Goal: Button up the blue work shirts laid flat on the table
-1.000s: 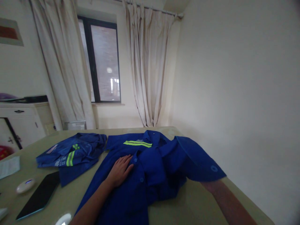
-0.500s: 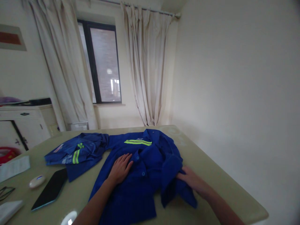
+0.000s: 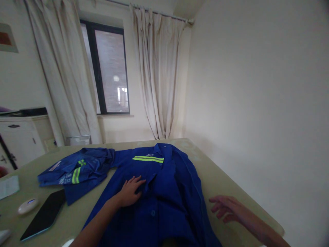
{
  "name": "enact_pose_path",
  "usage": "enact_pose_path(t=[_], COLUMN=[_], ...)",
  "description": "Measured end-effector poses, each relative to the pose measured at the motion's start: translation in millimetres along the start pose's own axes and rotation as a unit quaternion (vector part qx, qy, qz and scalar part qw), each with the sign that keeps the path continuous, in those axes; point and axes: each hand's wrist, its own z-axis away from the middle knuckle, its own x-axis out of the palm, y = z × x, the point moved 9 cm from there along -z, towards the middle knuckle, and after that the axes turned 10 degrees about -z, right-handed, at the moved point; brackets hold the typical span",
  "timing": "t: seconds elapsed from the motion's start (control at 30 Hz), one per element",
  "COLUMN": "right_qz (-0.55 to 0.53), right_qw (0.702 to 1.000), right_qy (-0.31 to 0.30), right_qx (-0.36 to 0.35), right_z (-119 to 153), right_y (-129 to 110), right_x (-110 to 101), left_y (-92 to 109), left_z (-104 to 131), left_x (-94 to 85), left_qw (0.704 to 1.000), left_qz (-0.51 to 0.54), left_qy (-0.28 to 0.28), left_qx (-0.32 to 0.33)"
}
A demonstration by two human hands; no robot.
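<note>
A blue shirt (image 3: 169,192) with a yellow-green and grey stripe across its chest lies spread on the greenish table (image 3: 218,164), its collar toward the far edge. My left hand (image 3: 131,191) rests on the shirt's left part, fingers spread. Off the shirt's right edge, my right hand (image 3: 225,207) hovers over the table with its fingers apart and nothing in them. A second blue garment (image 3: 77,169), crumpled, with similar stripes and white lettering, lies on the left, against the shirt's sleeve.
On the table's left side are a dark tablet or phone (image 3: 45,214), a white oval object (image 3: 27,206) and a paper sheet (image 3: 9,187). A white cabinet (image 3: 24,137) stands beyond. The wall (image 3: 257,103) borders the table's right side.
My right hand has let go of the shirt and moved right. The bunched right part of the shirt now lies flatter, extending toward me. The view has shifted slightly right.
</note>
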Motion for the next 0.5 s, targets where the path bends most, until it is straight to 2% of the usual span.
enact_pose_path(t=[0.03, 0.1, 0.13, 0.2, 0.23, 0.3, 0.37, 0.43, 0.5], right_qz=[0.003, 0.05, 0.091, 0.183, 0.223, 0.261, 0.233, 0.183, 0.157], right_qw=[0.999, 0.995, 0.991, 0.972, 0.959, 0.942, 0.943, 0.946, 0.942], right_qy=[0.035, 0.079, 0.09, 0.109, 0.12, 0.141, 0.177, 0.225, 0.267], right_qx=[-0.003, -0.022, -0.043, -0.099, -0.124, -0.155, -0.157, -0.144, -0.131], right_z=[-12, -39, -54, -83, -96, -120, -141, -154, -158], right_y=[0, 1, 0, -8, -13, -24, -35, -44, -49], right_x=[-3, 2, 10, 26, 34, 40, 29, 6, -18], left_y=[19, 63, 86, 133, 148, 155, 142, 122, 108], left_z=[9, 33, 45, 65, 71, 74, 71, 70, 80], left_x=[-6.9, -22.0, -17.1, 15.9, 35.3, 65.7, 78.5, 77.4, 67.0], left_qw=[0.999, 0.987, 0.98, 0.965, 0.958, 0.959, 0.973, 0.976, 0.953], left_qz=[0.019, 0.053, 0.047, -0.001, -0.037, -0.064, 0.0, 0.117, 0.219], left_qy=[0.018, 0.126, 0.15, 0.141, 0.138, 0.133, 0.095, 0.002, -0.123], left_qx=[0.024, 0.087, 0.123, 0.221, 0.249, 0.243, 0.212, 0.183, 0.169])
